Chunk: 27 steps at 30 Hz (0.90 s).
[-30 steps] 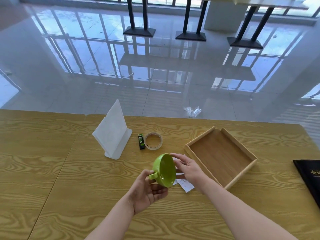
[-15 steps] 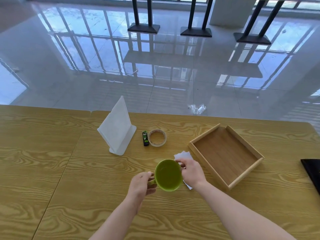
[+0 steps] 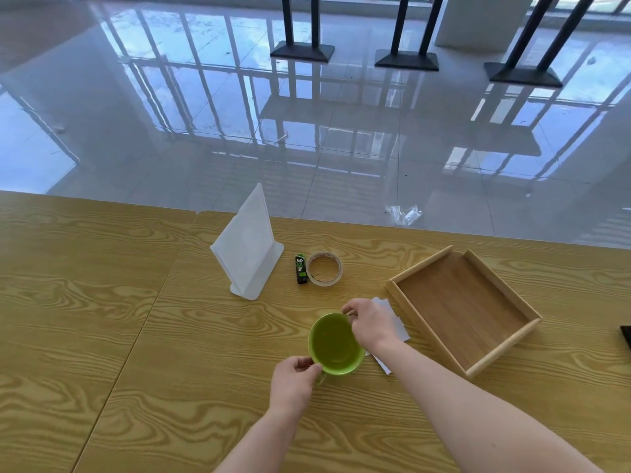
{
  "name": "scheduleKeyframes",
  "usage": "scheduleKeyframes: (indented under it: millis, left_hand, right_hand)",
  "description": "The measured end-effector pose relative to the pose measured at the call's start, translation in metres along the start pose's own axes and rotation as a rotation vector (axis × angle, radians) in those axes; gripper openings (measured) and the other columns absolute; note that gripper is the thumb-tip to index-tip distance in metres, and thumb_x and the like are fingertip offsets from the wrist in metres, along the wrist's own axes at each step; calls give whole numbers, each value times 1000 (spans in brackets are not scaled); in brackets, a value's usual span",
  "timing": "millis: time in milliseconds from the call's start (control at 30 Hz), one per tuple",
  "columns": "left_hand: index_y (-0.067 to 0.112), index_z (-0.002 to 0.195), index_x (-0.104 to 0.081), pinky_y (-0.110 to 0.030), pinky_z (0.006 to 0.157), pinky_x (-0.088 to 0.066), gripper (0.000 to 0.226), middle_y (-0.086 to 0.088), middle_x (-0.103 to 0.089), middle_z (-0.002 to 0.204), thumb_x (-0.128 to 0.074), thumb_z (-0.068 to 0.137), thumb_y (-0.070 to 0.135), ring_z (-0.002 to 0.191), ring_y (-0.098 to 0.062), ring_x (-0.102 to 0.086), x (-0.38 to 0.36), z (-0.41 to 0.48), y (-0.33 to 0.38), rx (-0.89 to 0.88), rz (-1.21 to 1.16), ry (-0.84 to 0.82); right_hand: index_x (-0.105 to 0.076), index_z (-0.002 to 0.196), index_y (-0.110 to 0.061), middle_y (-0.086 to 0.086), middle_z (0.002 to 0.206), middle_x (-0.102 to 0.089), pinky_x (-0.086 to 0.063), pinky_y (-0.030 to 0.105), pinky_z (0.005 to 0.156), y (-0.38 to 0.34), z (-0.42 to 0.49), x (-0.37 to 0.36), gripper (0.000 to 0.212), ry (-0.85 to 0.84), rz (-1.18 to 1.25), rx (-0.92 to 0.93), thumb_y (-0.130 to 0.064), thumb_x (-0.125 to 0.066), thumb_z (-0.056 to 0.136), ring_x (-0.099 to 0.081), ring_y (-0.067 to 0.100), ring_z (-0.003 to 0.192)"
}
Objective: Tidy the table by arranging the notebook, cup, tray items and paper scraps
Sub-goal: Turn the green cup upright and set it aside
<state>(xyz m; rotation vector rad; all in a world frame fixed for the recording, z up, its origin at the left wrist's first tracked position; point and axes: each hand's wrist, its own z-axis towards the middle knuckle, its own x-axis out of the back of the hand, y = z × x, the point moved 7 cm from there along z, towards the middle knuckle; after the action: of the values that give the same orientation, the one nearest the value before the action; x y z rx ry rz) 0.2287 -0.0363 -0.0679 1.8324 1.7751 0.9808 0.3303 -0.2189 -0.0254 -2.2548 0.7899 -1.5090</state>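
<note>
A green cup (image 3: pixel 336 343) stands upright, mouth up, on the wooden table (image 3: pixel 136 336). My left hand (image 3: pixel 293 384) pinches its handle at the near left. My right hand (image 3: pixel 370 324) grips the far right rim. White paper scraps (image 3: pixel 396 322) lie under and beside my right hand. An empty wooden tray (image 3: pixel 461 308) sits to the right. A roll of tape (image 3: pixel 324 268) and a small black-green lighter (image 3: pixel 300 268) lie beyond the cup. A black notebook (image 3: pixel 626 336) shows only its corner at the right edge.
A white plastic sign stand (image 3: pixel 247 244) stands left of the lighter. The table's far edge runs just behind it, with shiny tiled floor beyond. A crumpled clear wrapper (image 3: pixel 403 213) lies on the floor. A seam splits the tabletop at the left.
The cup, tilted on its side in the air a second ago, has been turned upright and lowered onto the table. Both hands stayed on it.
</note>
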Motion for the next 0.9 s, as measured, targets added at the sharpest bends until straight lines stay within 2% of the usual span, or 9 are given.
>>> scheduleKeyframes:
  millis: [167,300,400,467,533,600,733,800,900]
  left_hand:
    - [10,90,-70,-24,54,-50,8,-8,-75,85,-74,84,14,73,-20,-69,-3,-2,-5,72,-87,1]
    - [10,94,-69,-29,59,-56,11,-10,-75,89,-74,84,15,76,-22,-70,-1,0,-8,84,-112,-35]
    - [13,96,-70,-39,69,-60,9,-9,-77,87,-69,87,16,77,-23,-72,0,2,-10,91,-103,-95]
    - [16,99,-69,-38,73,-59,12,-4,-76,88,-65,88,16,80,-21,-72,6,4,-8,45,-40,-109]
    - [20,106,-67,-35,77,-58,19,3,-72,93,-63,87,20,85,-13,-68,18,8,-1,-91,170,-66]
    - [23,114,-63,-29,81,-52,27,8,-65,104,-62,87,23,93,-7,-61,31,11,10,-298,458,6]
    - [23,127,-57,-31,90,-47,39,4,-57,122,-58,89,31,110,-15,-51,50,16,24,-612,884,101]
    - [22,129,-54,-36,92,-47,43,-1,-55,126,-57,89,37,115,-19,-49,62,22,25,-666,1041,156]
    - [20,139,-45,-46,107,-38,56,-10,-45,142,-54,89,44,134,-28,-36,86,36,20,-639,1175,214]
  right_hand:
    - [-66,117,-17,0,107,-71,-53,39,94,10,-3,2,29,-3,309,-60,-10,-47,96,-64,17,102]
    - [-65,120,-19,-6,104,-67,-51,34,94,30,-22,10,25,102,434,-130,-18,-56,96,-63,12,101]
    - [-66,118,-17,-4,100,-69,-55,42,91,49,-45,0,25,163,538,-225,-23,-59,95,-67,16,94]
    - [-68,112,-18,-3,96,-71,-57,45,87,56,-61,-17,20,155,607,-286,-25,-60,94,-69,16,88]
    - [-69,105,-20,-2,94,-71,-58,47,85,58,-75,-32,16,148,668,-332,-27,-60,94,-69,17,87]
    - [-67,101,-23,-1,94,-70,-57,48,85,55,-87,-45,12,161,711,-364,-30,-61,94,-67,19,88]
    - [-62,101,-23,-1,98,-68,-57,46,87,50,-103,-63,17,190,770,-458,-34,-67,90,-66,18,90]
    - [-62,97,-19,3,95,-69,-59,43,81,47,-108,-75,20,173,831,-529,-35,-69,88,-68,18,79]
    - [-66,95,-8,10,84,-70,-61,40,69,40,-110,-93,27,130,993,-602,-33,-73,86,-66,21,67]
